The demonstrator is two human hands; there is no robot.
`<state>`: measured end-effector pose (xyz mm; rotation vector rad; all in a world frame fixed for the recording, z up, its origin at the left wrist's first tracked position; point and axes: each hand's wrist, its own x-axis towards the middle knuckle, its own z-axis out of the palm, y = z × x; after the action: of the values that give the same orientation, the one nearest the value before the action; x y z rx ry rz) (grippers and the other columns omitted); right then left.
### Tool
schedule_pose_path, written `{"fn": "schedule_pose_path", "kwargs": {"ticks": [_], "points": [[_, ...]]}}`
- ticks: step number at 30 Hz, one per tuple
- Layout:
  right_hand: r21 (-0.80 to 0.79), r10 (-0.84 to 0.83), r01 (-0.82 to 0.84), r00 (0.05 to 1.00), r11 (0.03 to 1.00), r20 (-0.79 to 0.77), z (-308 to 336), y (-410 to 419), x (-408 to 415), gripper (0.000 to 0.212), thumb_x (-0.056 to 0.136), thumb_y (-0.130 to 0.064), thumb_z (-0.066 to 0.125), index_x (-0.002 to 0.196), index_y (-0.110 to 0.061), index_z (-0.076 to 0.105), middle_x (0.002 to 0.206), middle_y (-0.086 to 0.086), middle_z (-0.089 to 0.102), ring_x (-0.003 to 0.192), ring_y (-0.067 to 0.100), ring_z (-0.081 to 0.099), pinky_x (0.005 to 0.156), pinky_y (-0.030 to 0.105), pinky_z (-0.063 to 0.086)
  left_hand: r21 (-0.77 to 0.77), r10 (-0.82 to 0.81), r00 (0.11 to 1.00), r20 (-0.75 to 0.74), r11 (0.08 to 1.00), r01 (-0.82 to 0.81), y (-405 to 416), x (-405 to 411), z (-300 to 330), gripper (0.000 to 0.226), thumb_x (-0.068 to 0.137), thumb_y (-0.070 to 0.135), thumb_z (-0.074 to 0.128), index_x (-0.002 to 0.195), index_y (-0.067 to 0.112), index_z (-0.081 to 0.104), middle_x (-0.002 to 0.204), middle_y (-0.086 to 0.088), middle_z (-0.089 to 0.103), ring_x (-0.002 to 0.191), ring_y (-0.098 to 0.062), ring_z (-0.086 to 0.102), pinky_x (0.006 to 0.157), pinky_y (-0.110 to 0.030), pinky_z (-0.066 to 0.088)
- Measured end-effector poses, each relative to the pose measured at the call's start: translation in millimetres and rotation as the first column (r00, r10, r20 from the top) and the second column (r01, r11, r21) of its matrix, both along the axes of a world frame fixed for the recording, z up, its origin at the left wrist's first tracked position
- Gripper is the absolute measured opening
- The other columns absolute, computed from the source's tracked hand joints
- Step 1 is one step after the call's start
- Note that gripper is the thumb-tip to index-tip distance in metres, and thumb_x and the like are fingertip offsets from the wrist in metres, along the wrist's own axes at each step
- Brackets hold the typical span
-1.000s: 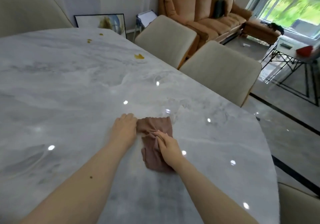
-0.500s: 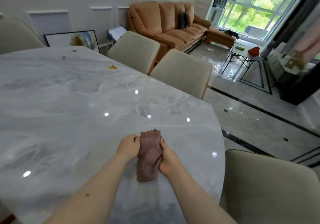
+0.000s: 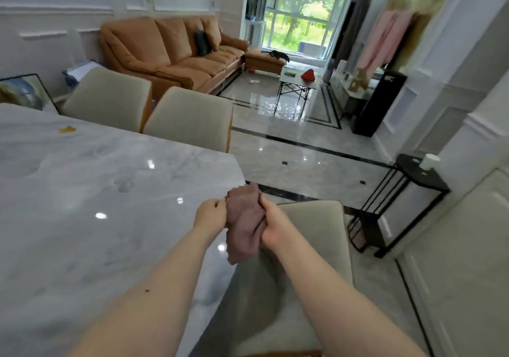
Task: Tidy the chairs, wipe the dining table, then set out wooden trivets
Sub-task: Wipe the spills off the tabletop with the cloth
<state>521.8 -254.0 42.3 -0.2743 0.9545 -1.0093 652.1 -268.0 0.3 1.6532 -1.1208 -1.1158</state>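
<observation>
Both my hands grip the bunched brown wiping cloth (image 3: 243,225) over the grey marble dining table's (image 3: 91,196) near edge, left hand (image 3: 210,214) pinching its side, right hand (image 3: 271,230) clutching it, its long axis running away from me.

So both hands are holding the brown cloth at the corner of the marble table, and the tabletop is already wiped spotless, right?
Not spotless. The head view shows both the left hand and right hand holding the brown cloth at the marble table corner, but a yellowish scrap lies on the far side of the tabletop.
</observation>
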Motion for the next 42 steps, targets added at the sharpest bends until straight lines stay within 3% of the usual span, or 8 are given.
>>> {"fn": "schedule_pose_path", "kwargs": {"ticks": [3,6,9,12,15,19,26,42], "points": [[-0.049,-0.046,0.047,0.999,0.998,0.009,13,14,-83,0.045,0.103,-0.034,0.035,0.098,0.003,0.060,0.078,0.014,0.071,0.095,0.024,0.063,0.113,0.032,0.031,-0.034,-0.040,0.999,-0.022,0.999,0.039,5,-86,12,0.035,0.099,0.021,0.042,0.091,-0.004,0.066,0.097,-0.026,0.065,0.092,-0.037,0.063,0.085,-0.051,0.052],[-0.076,-0.131,0.126,0.989,0.989,-0.063,22,29,-176,0.044,0.101,-0.036,0.043,0.110,0.003,0.062,0.097,0.016,0.070,0.108,0.026,0.061,0.108,0.036,0.039,-0.061,-0.118,0.993,-0.013,0.991,0.117,12,-180,25,0.034,0.100,0.022,0.041,0.097,0.000,0.065,0.105,-0.025,0.065,0.101,-0.038,0.062,0.089,-0.047,0.051],[-0.081,-0.179,0.171,0.977,0.982,-0.115,32,46,-264,0.042,0.100,-0.038,0.047,0.105,0.000,0.065,0.090,0.014,0.072,0.094,0.025,0.064,0.093,0.036,0.049,-0.086,-0.198,0.980,-0.010,0.977,0.196,18,-268,33,0.034,0.100,0.025,0.040,0.086,0.005,0.064,0.091,-0.015,0.065,0.090,-0.030,0.061,0.082,-0.035,0.050],[-0.084,-0.228,0.218,0.965,0.972,-0.129,35,53,-346,0.041,0.098,-0.038,0.048,0.095,-0.002,0.067,0.078,0.012,0.074,0.082,0.023,0.067,0.071,0.034,0.056,-0.095,-0.274,0.961,-0.043,0.958,0.269,23,-348,38,0.034,0.099,0.023,0.042,0.079,0.005,0.062,0.087,-0.018,0.064,0.087,-0.034,0.062,0.081,-0.045,0.054],[-0.083,-0.284,0.275,0.952,0.958,-0.114,35,58,-412,0.038,0.097,-0.037,0.052,0.096,-0.003,0.068,0.083,0.014,0.074,0.079,0.023,0.070,0.072,0.034,0.058,-0.086,-0.333,0.941,-0.067,0.941,0.327,20,-413,41,0.035,0.099,0.024,0.045,0.072,0.005,0.059,0.077,-0.017,0.062,0.073,-0.029,0.061,0.071,-0.041,0.056],[-0.092,-0.367,0.360,0.928,0.928,-0.064,22,52,-473,0.044,0.099,-0.037,0.047,0.082,-0.006,0.074,0.085,0.015,0.074,0.080,0.025,0.071,0.072,0.036,0.059,-0.069,-0.402,0.916,-0.019,0.914,0.400,1,-470,39,0.037,0.097,0.022,0.049,0.063,0.008,0.052,0.066,-0.017,0.057,0.067,-0.030,0.060,0.075,-0.050,0.056],[-0.072,-0.369,0.363,0.922,0.929,-0.118,13,-12,-552,0.047,0.100,-0.041,0.043,0.098,-0.002,0.068,0.093,0.016,0.072,0.090,0.027,0.067,0.078,0.037,0.053,-0.049,-0.450,0.885,0.121,0.887,0.458,-79,-550,28,0.037,0.094,0.021,0.051,0.059,0.010,0.055,0.071,-0.017,0.061,0.084,-0.037,0.065,0.079,-0.046,0.054],[-0.106,-0.267,0.255,0.956,0.961,-0.120,41,-295,-638,0.040,0.098,-0.038,0.049,0.089,-0.006,0.072,0.088,0.012,0.073,0.083,0.023,0.069,0.078,0.035,0.054,-0.071,-0.336,0.911,0.239,0.930,0.362,-358,-630,41,0.044,0.093,0.020,0.049,0.049,0.016,0.043,0.048,-0.001,0.044,0.054,-0.021,0.046,0.048,-0.027,0.034]]}}
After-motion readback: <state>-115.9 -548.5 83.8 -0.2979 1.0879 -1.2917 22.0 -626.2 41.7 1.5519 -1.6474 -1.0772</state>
